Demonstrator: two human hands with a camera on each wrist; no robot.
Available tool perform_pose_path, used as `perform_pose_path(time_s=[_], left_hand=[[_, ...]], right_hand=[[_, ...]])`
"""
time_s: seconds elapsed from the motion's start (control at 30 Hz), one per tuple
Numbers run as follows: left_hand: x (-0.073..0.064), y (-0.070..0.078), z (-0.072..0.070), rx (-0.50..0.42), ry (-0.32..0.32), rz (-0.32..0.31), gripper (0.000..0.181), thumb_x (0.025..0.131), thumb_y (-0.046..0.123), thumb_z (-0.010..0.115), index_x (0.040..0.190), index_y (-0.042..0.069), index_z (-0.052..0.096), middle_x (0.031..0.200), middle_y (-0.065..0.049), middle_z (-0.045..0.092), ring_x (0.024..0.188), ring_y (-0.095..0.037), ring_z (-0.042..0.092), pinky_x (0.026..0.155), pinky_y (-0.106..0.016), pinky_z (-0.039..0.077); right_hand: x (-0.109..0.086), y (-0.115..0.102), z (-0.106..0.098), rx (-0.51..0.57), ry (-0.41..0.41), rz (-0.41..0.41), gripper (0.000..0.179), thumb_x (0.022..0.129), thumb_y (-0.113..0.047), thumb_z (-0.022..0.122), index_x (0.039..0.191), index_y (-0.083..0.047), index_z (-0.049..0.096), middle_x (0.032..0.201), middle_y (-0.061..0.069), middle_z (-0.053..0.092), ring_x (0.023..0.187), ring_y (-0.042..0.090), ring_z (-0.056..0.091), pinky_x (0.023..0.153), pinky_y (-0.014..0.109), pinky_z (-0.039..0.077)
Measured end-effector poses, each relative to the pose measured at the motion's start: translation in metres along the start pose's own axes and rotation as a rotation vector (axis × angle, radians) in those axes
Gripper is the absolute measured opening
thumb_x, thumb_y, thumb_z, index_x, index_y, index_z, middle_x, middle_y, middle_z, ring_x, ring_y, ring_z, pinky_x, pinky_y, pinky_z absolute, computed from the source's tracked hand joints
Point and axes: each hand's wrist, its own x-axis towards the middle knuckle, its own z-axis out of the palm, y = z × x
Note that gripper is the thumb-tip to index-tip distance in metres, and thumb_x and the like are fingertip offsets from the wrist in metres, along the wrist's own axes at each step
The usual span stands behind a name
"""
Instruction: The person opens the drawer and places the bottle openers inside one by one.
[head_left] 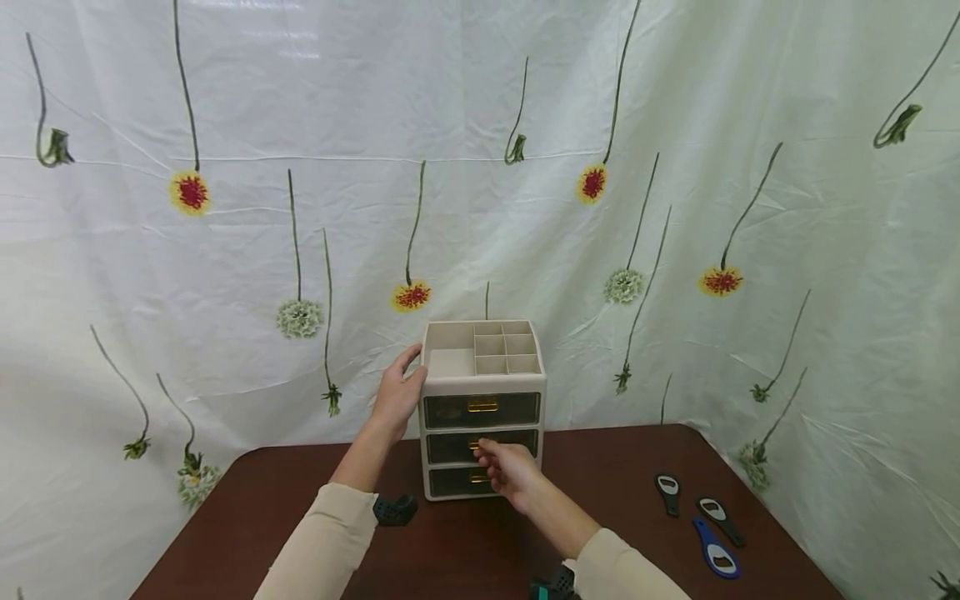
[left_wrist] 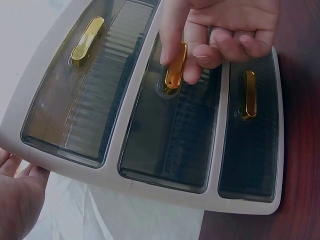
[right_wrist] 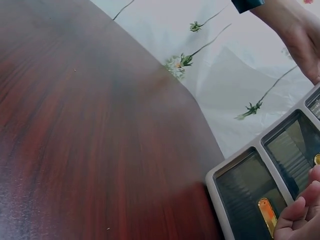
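A cream desktop organizer with three dark see-through drawers and an open divided top stands upright on the table. My left hand rests against its left side near the top, fingers reaching along the wall. The left wrist view shows that hand at the organizer's edge, its fingertips partly hidden. With thumb and fingers, my right hand pinches the gold handle of the middle drawer. The top drawer and the bottom drawer look closed, and the middle one appears flush with them.
Two black bottle openers and a blue bottle opener lie on the dark red-brown table at the right. A white flowered cloth hangs behind and around the table.
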Motion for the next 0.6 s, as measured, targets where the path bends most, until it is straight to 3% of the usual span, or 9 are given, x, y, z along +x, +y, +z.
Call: perform_pose_path(time_s=[0.23,0.47,0.6], left_hand=[[0.0,-0.003,-0.001,0.009,0.009,-0.014,0.055,0.106,0.013,0.05,0.16,0.008,0.039,0.166,-0.012,0.029,0.15,-0.032,0.025,0.114,-0.052,0.034],[0.001,-0.003,-0.001,0.004,0.0,-0.012,0.055,0.107,0.013,0.049,0.16,0.007,0.038,0.166,-0.012,0.028,0.151,-0.033,0.025,0.114,-0.053,0.033],[0.001,-0.003,0.0,-0.001,0.003,-0.008,0.054,0.107,0.013,0.05,0.16,0.007,0.039,0.166,-0.012,0.029,0.151,-0.033,0.025,0.115,-0.053,0.033]], right_hand=[[-0.012,0.013,-0.006,-0.044,-0.046,0.003,0.029,0.101,-0.025,0.069,0.108,0.002,0.075,0.076,-0.004,0.063,0.061,0.005,0.049,0.061,0.022,0.042],[-0.017,0.035,-0.015,-0.018,-0.067,0.024,0.019,0.1,-0.018,0.067,0.101,0.0,0.074,0.076,-0.004,0.061,0.061,0.003,0.049,0.06,0.018,0.042],[-0.018,0.046,-0.017,-0.007,-0.072,0.054,0.022,0.1,-0.017,0.066,0.105,0.003,0.073,0.075,-0.004,0.06,0.06,0.001,0.05,0.061,0.018,0.044]])
